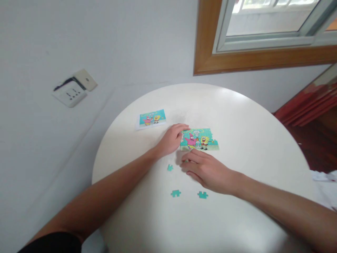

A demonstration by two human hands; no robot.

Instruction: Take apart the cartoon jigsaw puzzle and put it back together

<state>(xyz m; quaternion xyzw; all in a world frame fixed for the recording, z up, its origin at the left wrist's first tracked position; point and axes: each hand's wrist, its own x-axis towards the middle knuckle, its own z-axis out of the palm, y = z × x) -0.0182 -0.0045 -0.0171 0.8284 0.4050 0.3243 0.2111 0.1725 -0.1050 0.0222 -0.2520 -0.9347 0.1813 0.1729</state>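
A jigsaw puzzle (198,139) with cartoon figures on teal lies mostly assembled on the round white table, with gaps along its right and left edges. My left hand (174,138) rests at its left side, fingers stretched towards the upper left corner and holding nothing. Just below the puzzle, my right hand (204,168) is curled, its fingertips pinched by a small bit of teal that looks like a puzzle piece (186,161), mostly hidden. Three loose teal pieces lie nearer to me: a small piece (170,167), a left piece (176,193) and a right piece (202,195).
A reference picture (152,118) showing the same figures lies at the back left of the table (252,140). Behind stand a white wall with a socket (70,93) and a wood-framed window (207,63). Red cloth (302,105) hangs at the right.
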